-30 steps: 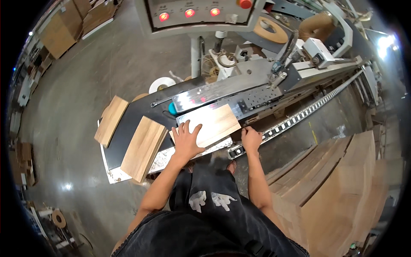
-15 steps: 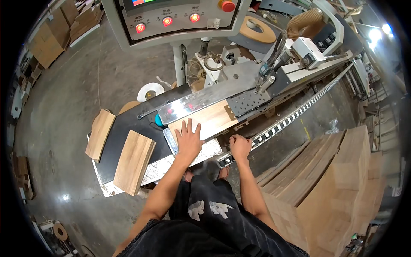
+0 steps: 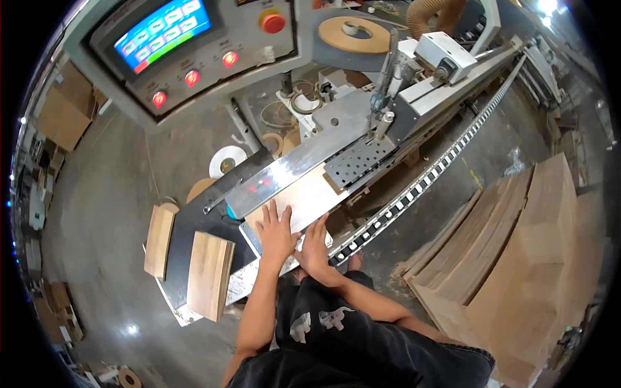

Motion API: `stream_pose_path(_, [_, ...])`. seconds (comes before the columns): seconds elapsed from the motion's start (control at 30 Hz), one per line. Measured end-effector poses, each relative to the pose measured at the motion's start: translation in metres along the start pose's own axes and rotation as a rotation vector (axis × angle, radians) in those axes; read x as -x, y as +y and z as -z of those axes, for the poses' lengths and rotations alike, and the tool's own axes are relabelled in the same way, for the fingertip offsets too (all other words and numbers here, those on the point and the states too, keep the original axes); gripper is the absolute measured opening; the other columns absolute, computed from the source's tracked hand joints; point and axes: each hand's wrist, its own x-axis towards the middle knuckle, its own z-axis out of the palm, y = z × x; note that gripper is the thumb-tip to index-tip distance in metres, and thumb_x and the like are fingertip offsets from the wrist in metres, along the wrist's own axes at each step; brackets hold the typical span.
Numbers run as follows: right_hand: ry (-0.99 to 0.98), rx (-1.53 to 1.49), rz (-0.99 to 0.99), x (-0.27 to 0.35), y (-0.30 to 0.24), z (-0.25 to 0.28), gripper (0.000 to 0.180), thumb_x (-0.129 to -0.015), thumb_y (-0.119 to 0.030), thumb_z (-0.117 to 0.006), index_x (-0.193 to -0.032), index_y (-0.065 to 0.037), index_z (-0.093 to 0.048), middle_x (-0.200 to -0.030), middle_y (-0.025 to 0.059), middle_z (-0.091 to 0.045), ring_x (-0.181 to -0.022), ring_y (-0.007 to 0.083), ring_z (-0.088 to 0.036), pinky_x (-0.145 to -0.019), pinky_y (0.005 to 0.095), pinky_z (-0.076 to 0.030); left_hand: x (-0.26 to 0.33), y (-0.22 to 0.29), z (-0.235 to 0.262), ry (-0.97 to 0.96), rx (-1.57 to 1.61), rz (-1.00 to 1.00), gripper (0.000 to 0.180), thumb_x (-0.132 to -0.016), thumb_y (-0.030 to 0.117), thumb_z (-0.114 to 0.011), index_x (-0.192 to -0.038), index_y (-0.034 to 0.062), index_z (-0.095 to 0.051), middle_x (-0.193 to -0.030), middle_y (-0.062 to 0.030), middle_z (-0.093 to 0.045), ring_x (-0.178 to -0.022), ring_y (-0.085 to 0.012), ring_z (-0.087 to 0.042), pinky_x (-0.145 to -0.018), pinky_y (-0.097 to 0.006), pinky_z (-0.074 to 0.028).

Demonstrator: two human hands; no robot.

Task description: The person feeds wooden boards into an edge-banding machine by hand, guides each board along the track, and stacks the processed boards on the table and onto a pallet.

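A light wood panel (image 3: 309, 199) lies flat on the machine's feed table, its long side along the metal guide fence (image 3: 292, 169). My left hand (image 3: 277, 234) rests on the panel's near left part with fingers spread. Right beside it, my right hand (image 3: 314, 244) lies with outstretched fingers at the panel's near edge; the two hands almost touch at the thumbs. The far right end of the panel meets a perforated dark metal plate (image 3: 359, 161). Left of my hands, a small stack of wood boards (image 3: 208, 275) and another stack of boards (image 3: 158, 240) sit on the black table (image 3: 184, 223).
A control panel (image 3: 194, 58) with a lit screen and a red button overhangs at upper left. A roller rail (image 3: 427, 181) runs off to the right. Tall stacked wood panels (image 3: 475, 226) stand at my right. A roll of edge tape (image 3: 354, 35) lies behind the fence.
My right hand has moved left from beside the roller rail to the panel's near edge, its fingers now stretched out. My left hand stays on the panel. The view has shifted and turned.
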Motion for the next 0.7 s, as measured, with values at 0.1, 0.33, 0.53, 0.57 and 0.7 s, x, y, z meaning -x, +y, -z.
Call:
stream_pose_path(0.1, [-0.085,-0.025,-0.032,-0.002,-0.001,0.006,0.123,-0.077,-0.031,-0.093,-0.151,0.026,-0.013,-0.162,0.048,0.011,-0.15,0.0602,-0.021,-0.121,0.0506,-0.035,-0.001,0.005,0.01,-0.044,0.028,0.047,0.086,-0.077,0.034,-0.089,-0.153,0.0143,-0.053,-0.171,-0.0239,-0.025,-0.156,-0.0501,-0.024,-0.113,-0.076,-0.031])
stream_pose_path(0.33, [0.02,-0.078,-0.099,-0.028,0.008,0.033,0.118,-0.08,-0.04,-0.091,-0.146,0.03,-0.021,-0.158,0.0512,0.015,-0.093,0.0497,-0.074,-0.073,0.0419,-0.063,0.001,-0.016,-0.002,0.076,0.211,0.014,0.08,-0.086,0.037,-0.081,-0.155,0.0082,-0.051,-0.17,-0.0228,-0.029,-0.156,-0.0458,-0.028,-0.123,-0.057,-0.032])
stream_pose_path(0.53, [0.006,-0.067,-0.126,-0.052,0.033,0.061,0.117,-0.08,-0.044,-0.09,-0.144,0.029,-0.025,-0.159,0.0502,0.016,-0.09,0.0484,-0.074,-0.074,0.0416,-0.063,0.006,0.011,0.002,0.014,0.184,0.094,0.085,-0.088,0.035,-0.08,-0.161,0.0124,-0.043,-0.173,-0.0211,-0.023,-0.158,-0.045,-0.023,-0.124,-0.052,-0.03])
stream_pose_path(0.57, [0.014,-0.076,-0.139,-0.056,0.037,0.064,0.116,-0.08,-0.043,-0.09,-0.144,0.029,-0.025,-0.159,0.0495,0.016,-0.09,0.0495,-0.074,-0.075,0.0419,-0.063,0.004,0.019,0.002,-0.002,0.158,0.128,0.087,-0.087,0.034,-0.081,-0.162,0.0131,-0.041,-0.173,-0.0208,-0.022,-0.159,-0.0461,-0.022,-0.125,-0.054,-0.029])
stream_pose_path(0.7, [-0.017,-0.279,-0.166,-0.07,0.061,0.075,0.115,-0.079,-0.039,-0.091,-0.143,0.03,-0.024,-0.16,0.048,0.017,-0.096,0.0535,-0.071,-0.076,0.0435,-0.063,-0.005,0.044,-0.004,-0.049,0.093,0.218,0.095,-0.085,0.033,-0.084,-0.164,0.0129,-0.035,-0.174,-0.0199,-0.022,-0.159,-0.0479,-0.019,-0.125,-0.062,-0.025])
